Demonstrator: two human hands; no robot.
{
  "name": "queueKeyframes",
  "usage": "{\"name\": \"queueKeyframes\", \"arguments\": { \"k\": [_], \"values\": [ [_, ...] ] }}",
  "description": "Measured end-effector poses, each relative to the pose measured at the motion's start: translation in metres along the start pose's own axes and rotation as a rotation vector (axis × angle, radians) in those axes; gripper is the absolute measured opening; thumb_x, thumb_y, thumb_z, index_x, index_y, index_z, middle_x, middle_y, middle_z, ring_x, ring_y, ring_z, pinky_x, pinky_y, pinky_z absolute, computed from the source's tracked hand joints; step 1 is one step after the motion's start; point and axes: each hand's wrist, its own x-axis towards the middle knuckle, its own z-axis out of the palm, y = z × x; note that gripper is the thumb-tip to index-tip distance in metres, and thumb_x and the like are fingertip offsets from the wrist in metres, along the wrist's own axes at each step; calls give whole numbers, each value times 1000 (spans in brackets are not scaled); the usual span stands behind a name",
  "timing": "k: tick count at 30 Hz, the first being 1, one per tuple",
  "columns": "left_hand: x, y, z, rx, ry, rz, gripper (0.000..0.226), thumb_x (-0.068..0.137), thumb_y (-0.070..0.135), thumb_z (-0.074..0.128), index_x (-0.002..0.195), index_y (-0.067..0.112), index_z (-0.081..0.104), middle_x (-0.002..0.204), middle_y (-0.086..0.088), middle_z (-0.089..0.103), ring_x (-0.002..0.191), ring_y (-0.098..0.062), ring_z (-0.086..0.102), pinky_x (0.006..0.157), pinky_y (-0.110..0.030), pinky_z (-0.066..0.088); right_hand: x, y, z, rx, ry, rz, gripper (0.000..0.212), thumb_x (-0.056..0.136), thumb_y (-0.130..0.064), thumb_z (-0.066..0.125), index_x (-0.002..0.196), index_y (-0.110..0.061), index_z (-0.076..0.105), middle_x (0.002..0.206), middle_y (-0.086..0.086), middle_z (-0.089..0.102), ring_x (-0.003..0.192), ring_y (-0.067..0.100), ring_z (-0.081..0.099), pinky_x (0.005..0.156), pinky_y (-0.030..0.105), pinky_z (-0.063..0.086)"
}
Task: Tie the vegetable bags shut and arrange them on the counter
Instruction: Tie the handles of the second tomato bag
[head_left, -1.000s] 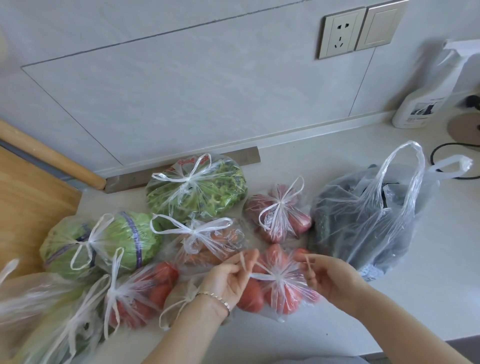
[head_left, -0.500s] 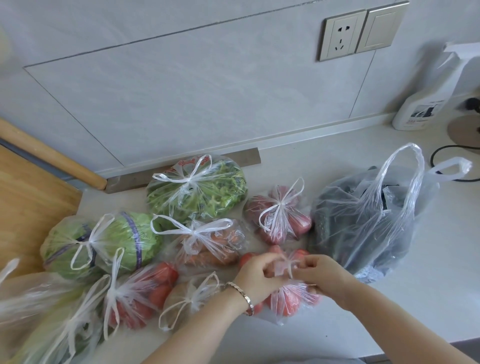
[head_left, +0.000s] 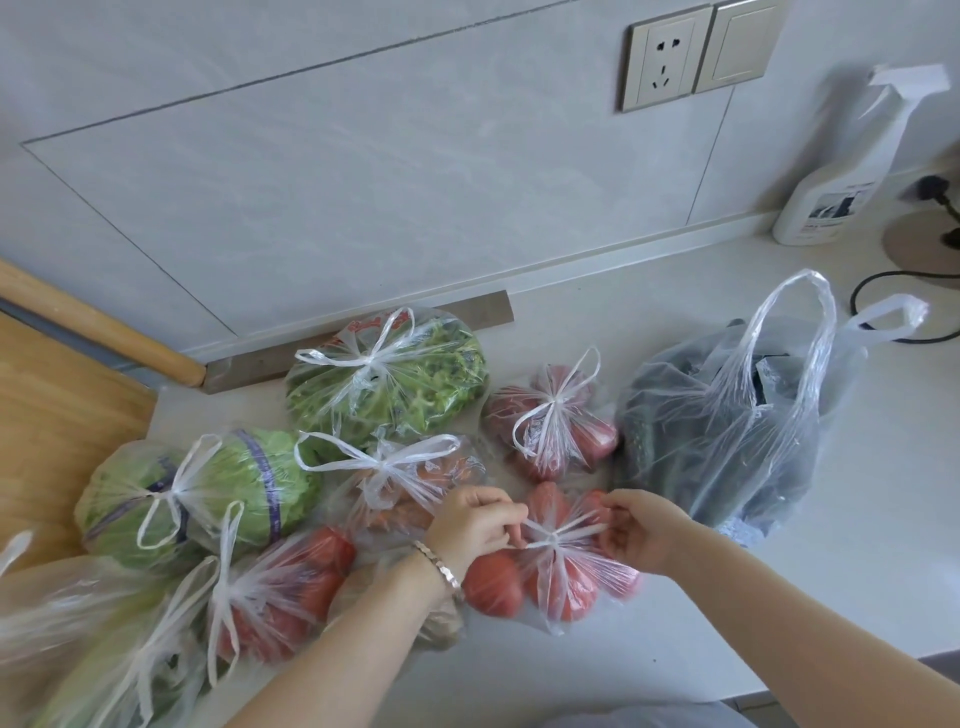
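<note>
1. The left hand (head_left: 475, 522) has a narrow grip. Its thumb and curled fingers pinch one handle strip of the near tomato bag (head_left: 569, 582), just left of the knot (head_left: 550, 543).
2. The right hand (head_left: 641, 530) is also in a tight pinch. It holds the other handle strip just right of the knot, and the strip runs taut between the two hands.
3. This tomato bag lies on the worktop (head_left: 831, 519) in the near middle. It sits between the tied carrot-coloured bag (head_left: 415, 475) on its left and the dark vegetable bag (head_left: 727, 431) on its right.
4. The dark vegetable bag is untied, with both handles standing up loose.
5. Tied bags further off:
   - a far tomato bag (head_left: 553, 423)
   - a leafy greens bag (head_left: 387, 382) by the wall
   - a cabbage bag (head_left: 218, 486) at the left
   - a left tomato bag (head_left: 283, 587)
6. A spray bottle (head_left: 831, 171) stands far right, and a wooden board (head_left: 52, 415) lies far left.
7. Hidden or unclear:
   - The left wrist and its bracelet (head_left: 441, 564) cover most of a brownish bag (head_left: 441, 626), whose contents cannot be made out.
   - The bags at the near left corner (head_left: 78, 649) are cut off by the frame.
   - The fingertips of both hands are tucked behind the plastic.
   - What is in the dark vegetable bag is hard to tell.
</note>
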Motion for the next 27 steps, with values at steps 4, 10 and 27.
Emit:
{"name": "queueKeyframes", "arguments": {
  "k": [4, 10, 27],
  "values": [
    [-10, -21, -5, 254, -76, 10, 28, 66, 10, 59, 39, 15, 57, 35, 2, 41, 33, -5, 30, 42, -17, 27, 6, -4, 7, -56, 150, -24, 23, 86, 0, 51, 64, -6, 54, 27, -1, 40, 29, 8, 36, 33, 10, 31],
    [-4, -48, -30, 1200, -237, 440, 26, 65, 15, 56, 42, 13, 44, 41, -3, 47, 44, -20, 41, 46, -22, 39, 5, 3, 6, -155, 272, -137, 22, 86, 2, 53, 65, -3, 48, 54, 7, 42, 16, 6, 33, 25, 8, 22],
    [60, 103, 51, 561, -25, 167, 19, 86, 8, 53, 72, 19, 61, 69, 2, 62, 64, -8, 59, 61, -17, 49, -162, -77, -3, -1027, 336, -1311, 17, 85, -6, 58, 87, -22, 64, 69, -18, 58, 65, -13, 55, 64, -1, 39]
  ]
}}
